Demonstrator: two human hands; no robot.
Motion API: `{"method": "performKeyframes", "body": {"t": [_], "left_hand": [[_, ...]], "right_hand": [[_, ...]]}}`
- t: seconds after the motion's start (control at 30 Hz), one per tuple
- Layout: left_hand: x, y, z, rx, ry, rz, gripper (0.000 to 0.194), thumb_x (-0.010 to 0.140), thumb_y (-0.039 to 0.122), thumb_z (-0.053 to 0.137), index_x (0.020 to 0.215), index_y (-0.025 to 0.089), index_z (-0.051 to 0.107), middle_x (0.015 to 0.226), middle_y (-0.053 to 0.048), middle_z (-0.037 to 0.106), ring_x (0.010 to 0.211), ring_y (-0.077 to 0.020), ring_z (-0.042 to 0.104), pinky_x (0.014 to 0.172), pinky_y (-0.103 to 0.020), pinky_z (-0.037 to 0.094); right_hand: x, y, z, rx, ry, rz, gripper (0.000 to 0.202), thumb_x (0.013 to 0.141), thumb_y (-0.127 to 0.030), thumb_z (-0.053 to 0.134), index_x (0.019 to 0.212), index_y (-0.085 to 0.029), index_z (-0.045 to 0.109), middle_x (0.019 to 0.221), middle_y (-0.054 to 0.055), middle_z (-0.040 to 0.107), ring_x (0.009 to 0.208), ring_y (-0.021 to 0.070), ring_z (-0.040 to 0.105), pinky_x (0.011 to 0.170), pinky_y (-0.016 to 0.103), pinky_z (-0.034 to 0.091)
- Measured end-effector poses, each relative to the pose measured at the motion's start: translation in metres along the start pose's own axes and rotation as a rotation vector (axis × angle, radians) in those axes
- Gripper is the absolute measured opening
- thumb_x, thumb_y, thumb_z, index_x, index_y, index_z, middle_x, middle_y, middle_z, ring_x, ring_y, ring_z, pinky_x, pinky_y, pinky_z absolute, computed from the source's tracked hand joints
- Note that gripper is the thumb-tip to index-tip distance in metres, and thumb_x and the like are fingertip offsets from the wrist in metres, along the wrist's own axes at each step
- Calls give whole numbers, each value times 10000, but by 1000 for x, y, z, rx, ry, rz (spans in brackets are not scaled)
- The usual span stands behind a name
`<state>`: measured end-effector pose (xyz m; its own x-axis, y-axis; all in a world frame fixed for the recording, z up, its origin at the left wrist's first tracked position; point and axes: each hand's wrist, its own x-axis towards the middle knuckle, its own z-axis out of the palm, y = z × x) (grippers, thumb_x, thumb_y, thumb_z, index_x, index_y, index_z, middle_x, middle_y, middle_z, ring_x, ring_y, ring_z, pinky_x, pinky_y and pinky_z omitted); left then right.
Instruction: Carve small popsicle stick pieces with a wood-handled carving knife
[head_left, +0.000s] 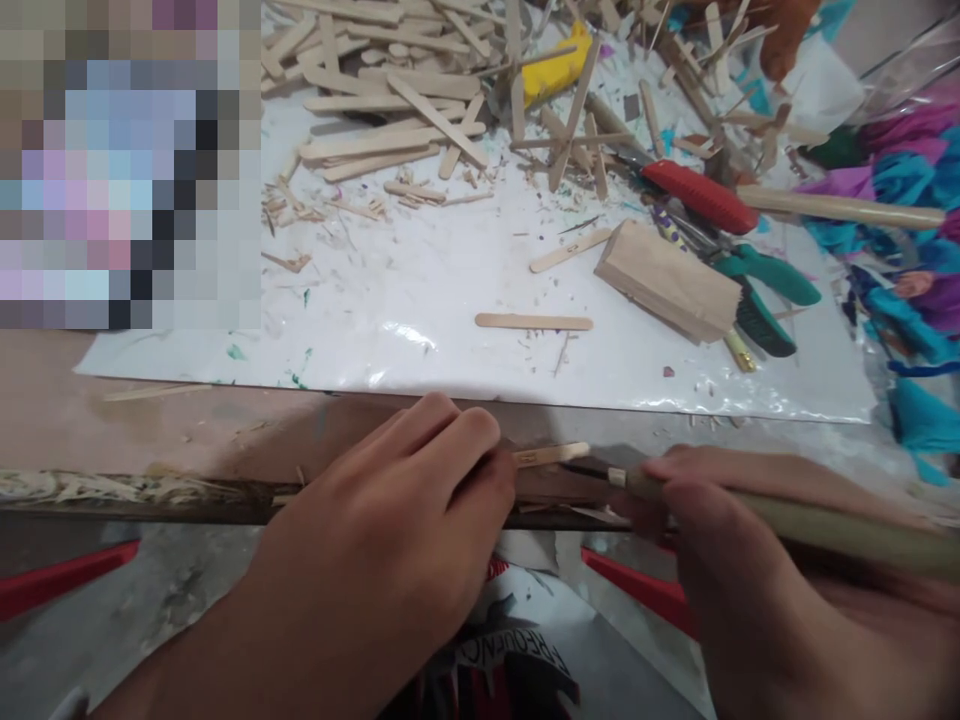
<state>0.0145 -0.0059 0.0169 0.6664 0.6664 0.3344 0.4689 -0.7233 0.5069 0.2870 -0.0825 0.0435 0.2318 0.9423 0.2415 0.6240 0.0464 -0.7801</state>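
Note:
My left hand (397,520) is closed near the table's front edge, its fingers pressing on a popsicle stick (551,454) whose end sticks out to the right. My right hand (757,580) is wrapped round the thick wooden handle of a carving knife (832,530). The knife's dark, thin blade points left, its tip close beside the stick's free end; whether they touch I cannot tell. Behind the hands, a single popsicle stick (534,322) lies flat on the white sheet (375,345).
Piles of popsicle sticks (390,110) cover the back. To the right are a wooden block (667,280), a red-handled tool (701,195), green-handled pliers (772,290), a yellow object (556,68) and colourful crumpled material (900,180). Wood shavings (180,487) lie along the front edge.

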Motion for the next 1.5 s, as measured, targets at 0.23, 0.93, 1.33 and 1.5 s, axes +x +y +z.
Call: {"method": "performKeyframes", "body": {"t": [0.23,0.93,1.33,1.5], "left_hand": [[3,3,-1,1,3,-32,447,1251,9,538,1112,157,936,1042,-60,830,970,-277,808,860,-440,751],[5,4,1,19,7,-21,444,1252,19,499,1061,192,860,1083,-64,850,1019,-286,812,906,-455,749],[4,5,1,17,30,-15,418,1242,12,528,1083,180,877,1054,-56,842,969,-269,770,878,-433,696],[3,5,0,4,7,-15,351,1214,3,590,1109,168,880,1091,-66,839,994,-280,769,899,-443,714]], "right_hand": [[33,-13,12,128,-179,98,90,1079,-300,1027,1062,-375,979,969,13,925,774,214,863,653,271,736],[11,-1,0,-136,-226,-134,102,1209,-330,893,1250,-371,977,1173,13,1003,1016,304,983,871,443,846],[14,4,-12,-208,-368,-228,176,1252,-295,820,1330,-377,955,1315,-9,994,1112,271,971,923,404,831],[17,1,-10,-215,-368,-234,175,1240,-275,824,1309,-367,955,1280,7,990,1073,279,960,896,428,818]]}}
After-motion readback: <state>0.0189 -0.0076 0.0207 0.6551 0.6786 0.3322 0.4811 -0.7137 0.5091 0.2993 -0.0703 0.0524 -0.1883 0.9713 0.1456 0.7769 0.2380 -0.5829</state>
